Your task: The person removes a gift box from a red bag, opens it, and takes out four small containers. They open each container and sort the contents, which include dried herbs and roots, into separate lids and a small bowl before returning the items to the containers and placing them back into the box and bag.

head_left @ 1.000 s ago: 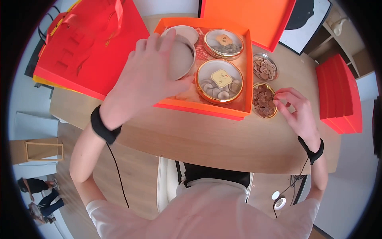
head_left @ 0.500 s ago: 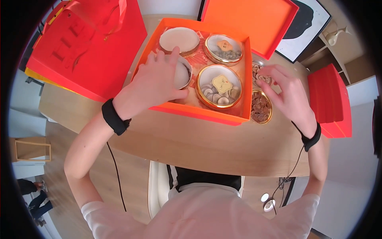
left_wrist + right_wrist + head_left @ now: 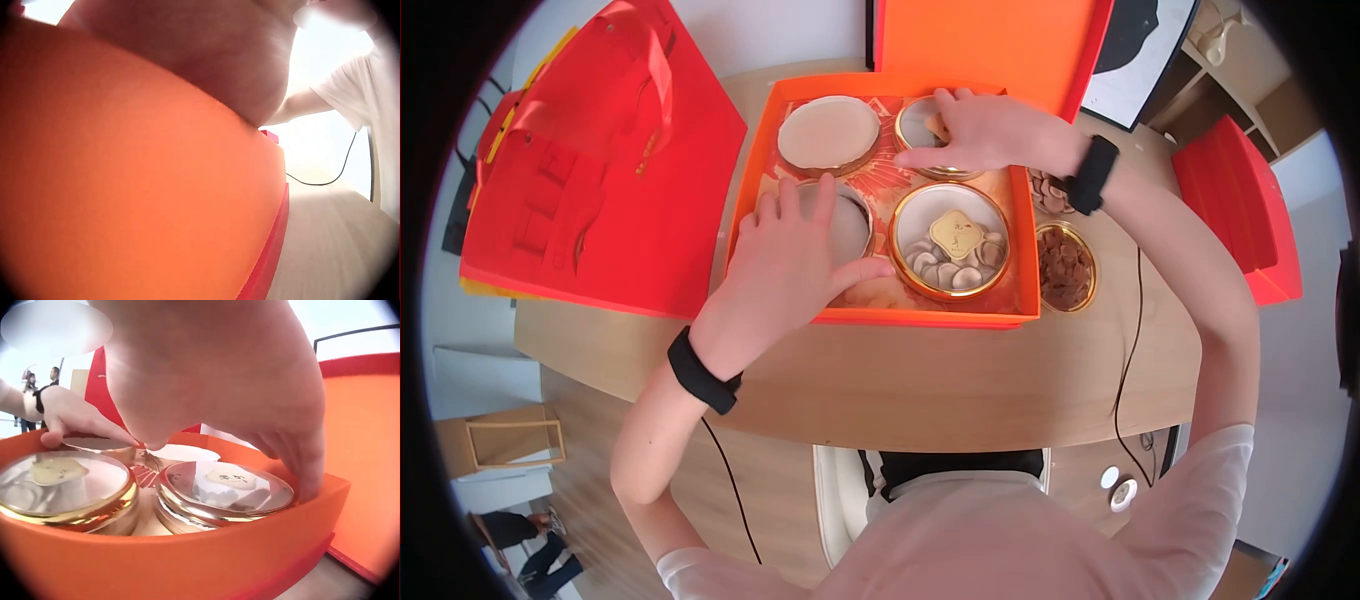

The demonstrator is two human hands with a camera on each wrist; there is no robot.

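Observation:
An orange gift box (image 3: 1022, 240) holds round jars with gold rims and clear lids. My right hand (image 3: 1010, 132) grips the back right jar (image 3: 917, 122), its thumb at the left rim and fingers bent down along the far side, between jar and box wall. Over the front left jar (image 3: 852, 222) lies my left hand (image 3: 772, 255), fingers straight and spread, thumb out to the right. Beside them sit a back left jar (image 3: 828, 132) and a front right jar (image 3: 943, 225) with pale round slices and a cream label. The left wrist view shows mostly the box's side (image 3: 144, 175).
Right of the box stand a jar of reddish-brown pieces (image 3: 1066, 268) and a jar of slices (image 3: 1048, 195) partly behind my right arm. A red gift bag (image 3: 610, 190) stands at left, red boxes (image 3: 1235, 215) at right, and the orange lid (image 3: 990, 45) behind.
My right hand has moved from the jars outside the box, up and left, onto the back right jar. The front left jar has settled lower in its place under my left hand.

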